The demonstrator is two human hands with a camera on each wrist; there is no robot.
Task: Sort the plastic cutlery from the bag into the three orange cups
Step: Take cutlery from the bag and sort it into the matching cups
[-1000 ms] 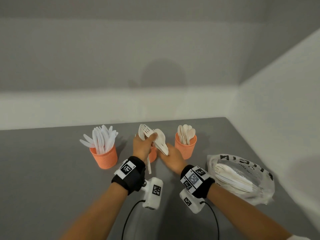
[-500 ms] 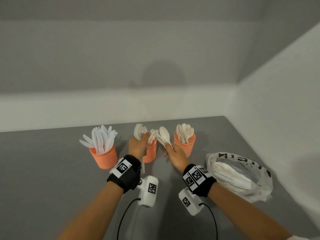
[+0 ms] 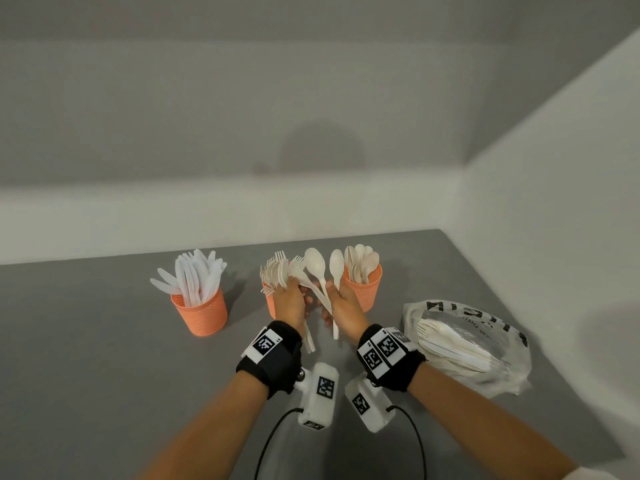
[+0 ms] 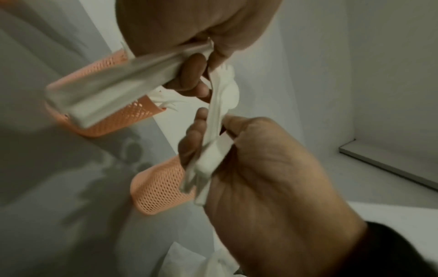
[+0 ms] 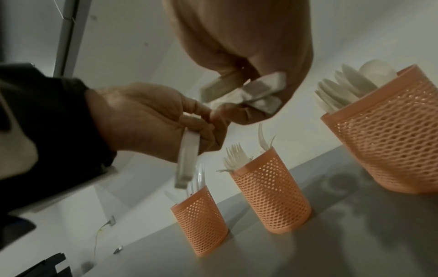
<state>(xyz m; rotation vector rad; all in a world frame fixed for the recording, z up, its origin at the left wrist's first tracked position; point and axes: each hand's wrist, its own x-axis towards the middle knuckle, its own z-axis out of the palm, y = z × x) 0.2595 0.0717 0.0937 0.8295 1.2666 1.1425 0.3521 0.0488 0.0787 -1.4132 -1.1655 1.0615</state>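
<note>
Three orange mesh cups stand in a row on the grey table: the knife cup (image 3: pixel 201 311) at left, the fork cup (image 5: pixel 272 196) in the middle, the spoon cup (image 3: pixel 363 289) at right. My left hand (image 3: pixel 294 291) grips white cutlery by the handles in front of the fork cup, with a fork head (image 3: pixel 296 265) above it. Beside it, my right hand (image 3: pixel 334 294) grips spoons (image 3: pixel 336 266) upright, just left of the spoon cup. The wrist views show each hand pinching handles (image 5: pixel 249 93), fingers nearly touching. The bag (image 3: pixel 467 344) lies at right with cutlery inside.
White walls (image 3: pixel 554 220) close off the back and right side of the table. The bag lies close to my right forearm. Bare grey tabletop (image 3: pixel 86 358) stretches left of and in front of the knife cup. Cables trail from the wrist cameras (image 3: pixel 320 393).
One bundle held between both hands has been split. Each hand now holds its own share, raised upright. The right hand has shifted right towards the spoon cup.
</note>
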